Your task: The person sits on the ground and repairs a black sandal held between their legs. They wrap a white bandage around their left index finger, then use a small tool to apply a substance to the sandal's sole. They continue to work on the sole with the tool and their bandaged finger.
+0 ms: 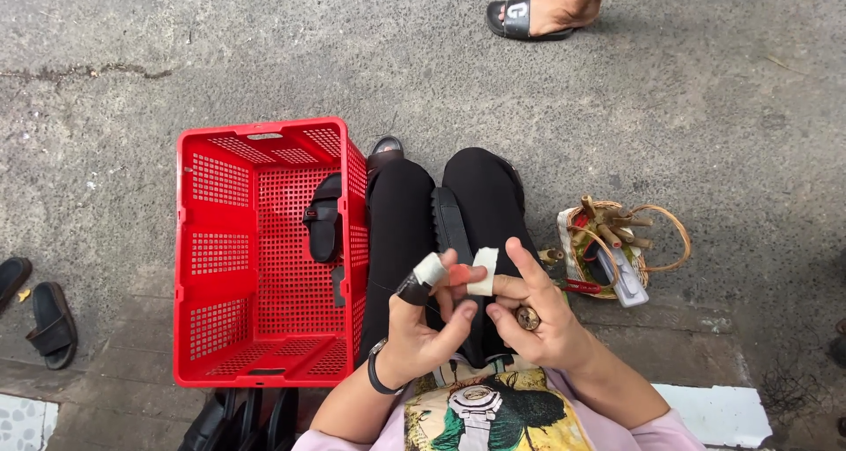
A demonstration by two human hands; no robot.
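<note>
My left hand (423,323) and my right hand (533,314) meet above my lap, over my black-trousered knees. The left index finger wears a black band and a pale tape wrap at its tip. Between the fingers of both hands sits a small orange-red piece (458,275) and a cream strip of tape or plaster (483,270). My right hand pinches the cream strip and also carries a small brown round thing (527,318) against its fingers. A black bracelet circles my left wrist.
An empty red plastic crate (264,253) stands on the concrete to my left, a black sandal (324,218) seen through its mesh. A small wicker basket (617,248) with sticks and tools sits to my right. Another person's sandalled foot (538,15) is at the top; black sandals (48,323) lie far left.
</note>
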